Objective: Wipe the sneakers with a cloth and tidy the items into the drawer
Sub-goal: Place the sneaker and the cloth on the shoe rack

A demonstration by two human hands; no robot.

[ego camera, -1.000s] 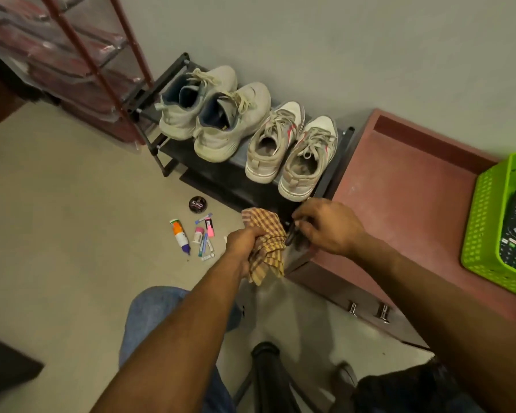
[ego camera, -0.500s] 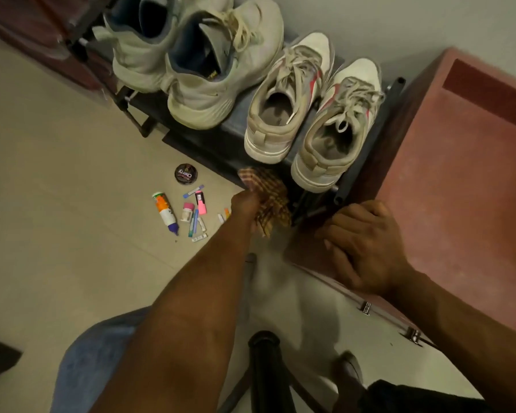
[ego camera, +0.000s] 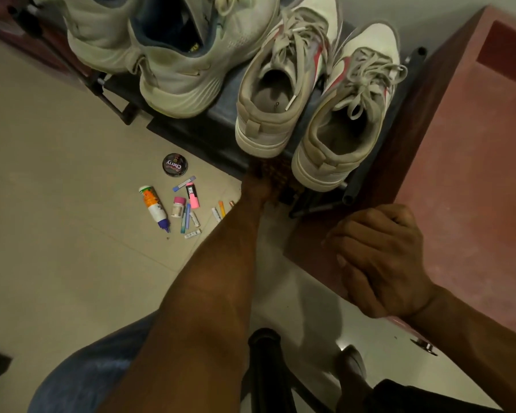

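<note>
Two pairs of pale sneakers stand on a black shoe rack (ego camera: 221, 126): a greenish-white pair (ego camera: 173, 76) at the left and a cream pair with red stripes (ego camera: 268, 93) (ego camera: 343, 120) at the right. My left hand (ego camera: 258, 186) reaches under the heels of the cream pair, shut on a checked orange cloth (ego camera: 276, 174), mostly hidden in shadow. My right hand (ego camera: 379, 260) rests curled on the front corner of the reddish cabinet (ego camera: 465, 162), holding nothing. On the floor lie a black polish tin (ego camera: 175, 165), a tube (ego camera: 154, 207) and several small markers (ego camera: 192, 195).
The cabinet's drawer front shows metal handles (ego camera: 426, 345) at the lower right. A black stool leg (ego camera: 265, 368) and my jeans-clad knee (ego camera: 87, 380) fill the bottom. Tiled floor stretches to the left.
My head has leaned in closer to the rack. My left hand pushed the cloth forward and under the cream sneakers. My right hand slid back along the cabinet's edge.
</note>
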